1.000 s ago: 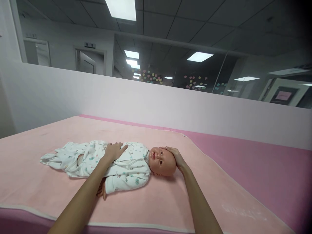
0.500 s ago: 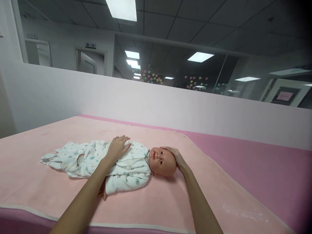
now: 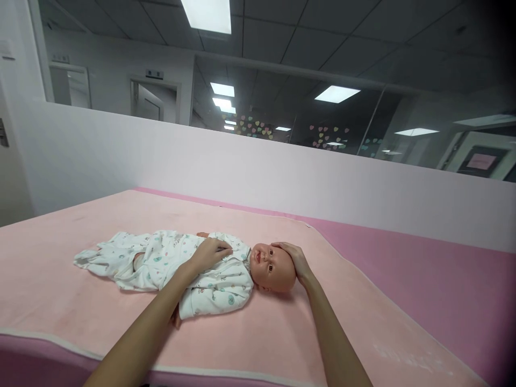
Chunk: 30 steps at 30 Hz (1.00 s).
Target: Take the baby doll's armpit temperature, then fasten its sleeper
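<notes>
A baby doll (image 3: 273,269) lies on its back across the pink mat, its bare head to the right and its feet to the left. It wears a white printed romper (image 3: 220,287). My left hand (image 3: 210,253) rests on the doll's chest, palm down, fingers slightly bent. My right hand (image 3: 296,262) is laid along the crown of its head, palm against it and fingers reaching over the far side. Both hands are open. One doll hand shows beside my left forearm, and a bit of the other shows beyond the chest.
The pale pink mat (image 3: 258,344) has a white edging and lies over a darker pink surface (image 3: 403,250). Behind it runs a low white wall (image 3: 282,172) with glass above. A door (image 3: 14,156) stands at the far left.
My left hand has slid a little towards the near side of the doll's chest, its fingers now more bent than before. My right hand keeps its place on the head.
</notes>
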Motion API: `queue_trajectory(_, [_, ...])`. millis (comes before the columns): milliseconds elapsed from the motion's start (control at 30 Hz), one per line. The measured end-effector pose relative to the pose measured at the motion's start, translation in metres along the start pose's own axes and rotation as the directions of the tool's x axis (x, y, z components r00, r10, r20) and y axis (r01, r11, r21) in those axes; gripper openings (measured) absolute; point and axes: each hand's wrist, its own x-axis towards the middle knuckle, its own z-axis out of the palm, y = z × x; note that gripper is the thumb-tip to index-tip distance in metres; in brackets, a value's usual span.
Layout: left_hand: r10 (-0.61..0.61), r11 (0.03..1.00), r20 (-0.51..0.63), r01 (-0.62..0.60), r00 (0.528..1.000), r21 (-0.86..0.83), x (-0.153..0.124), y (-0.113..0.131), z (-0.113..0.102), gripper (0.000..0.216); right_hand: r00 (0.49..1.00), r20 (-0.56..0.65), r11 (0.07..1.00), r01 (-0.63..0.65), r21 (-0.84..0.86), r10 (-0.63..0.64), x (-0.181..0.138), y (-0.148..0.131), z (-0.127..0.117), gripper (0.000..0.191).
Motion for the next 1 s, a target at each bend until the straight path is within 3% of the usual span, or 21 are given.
queue_trajectory(200, [0.058,0.997,-0.109,-0.062,0.992,-0.038,0.000,0.006,0.002,0.032,0.981,-0.189,0.997,0.037,-0.063,-0.048,0.006,0.007,-0.001,0.024])
queue_trajectory(333, [0.138,0.990,0.055,-0.136,0.989,-0.030,-0.001,0.007,0.005,0.030,0.958,-0.256,0.976,0.080,-0.203,-0.132,0.006,0.010,-0.005,0.024])
queue_trajectory(400, [0.128,0.990,0.082,-0.123,0.988,-0.073,0.000,0.004,0.007,0.026,0.924,-0.296,0.919,0.121,-0.375,-0.243,0.003,0.006,-0.007,0.026])
queue_trajectory(467, [0.112,0.984,0.055,-0.104,0.992,-0.142,0.002,0.000,0.010,0.025,0.842,-0.319,0.787,0.182,-0.589,-0.434,-0.003,0.000,-0.008,0.026])
queue_trajectory(533, [0.077,0.968,0.026,-0.069,0.997,-0.242,0.004,-0.004,0.011,0.027,0.747,-0.241,0.602,0.254,-0.757,-0.620,-0.009,-0.010,-0.002,0.024])
queue_trajectory(600, [0.029,0.942,0.005,-0.026,1.000,-0.336,0.006,-0.006,0.010,0.031,0.703,-0.056,0.425,0.363,-0.829,-0.709,-0.016,-0.021,0.012,0.024])
queue_trajectory(733, [-0.034,0.882,-0.080,-0.008,0.996,-0.471,0.008,-0.005,0.004,0.040,0.691,0.339,0.195,0.571,-0.798,-0.638,-0.025,-0.033,0.063,0.034])
queue_trajectory(833, [-0.055,0.848,-0.109,-0.011,0.992,-0.530,0.009,-0.004,0.002,0.040,0.728,0.486,0.199,0.632,-0.749,-0.483,-0.021,-0.031,0.101,0.036])
queue_trajectory(933, [-0.044,0.810,-0.113,-0.031,0.993,-0.586,0.010,-0.007,0.004,0.036,0.788,0.471,0.270,0.591,-0.761,-0.398,-0.009,-0.023,0.125,0.031])
queue_trajectory(1000, [-0.029,0.789,-0.151,-0.070,0.988,-0.611,0.011,-0.009,0.005,0.033,0.825,0.438,0.266,0.539,-0.799,-0.357,-0.002,-0.018,0.133,0.029])
